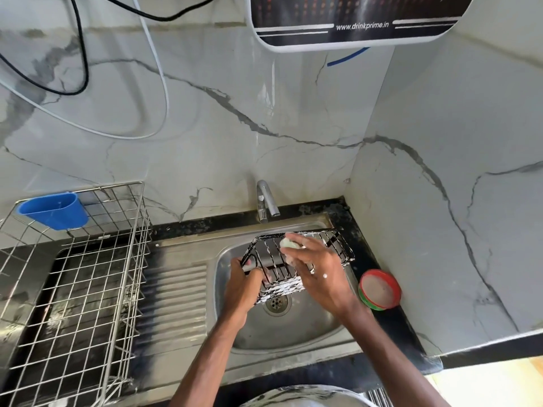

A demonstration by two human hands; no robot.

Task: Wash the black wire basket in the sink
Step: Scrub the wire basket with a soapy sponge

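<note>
The black wire basket [332,245], streaked with white soap foam, is tilted above the steel sink [296,327]. My left hand [242,284] grips its near-left end, fingers curled round the wires. My right hand [318,270] reaches over the basket's open top and holds a pale, soapy scrub pad [289,243] at its fingertips, pressed against the inside wires. The drain [276,304] shows just below the basket. No water runs from the tap [266,201].
A red-rimmed round tub of dish soap [379,289] sits on the black counter right of the sink. A steel wire dish rack [79,277] with a blue plastic cup [53,210] stands at the left. The ribbed drainboard [176,292] lies between rack and bowl.
</note>
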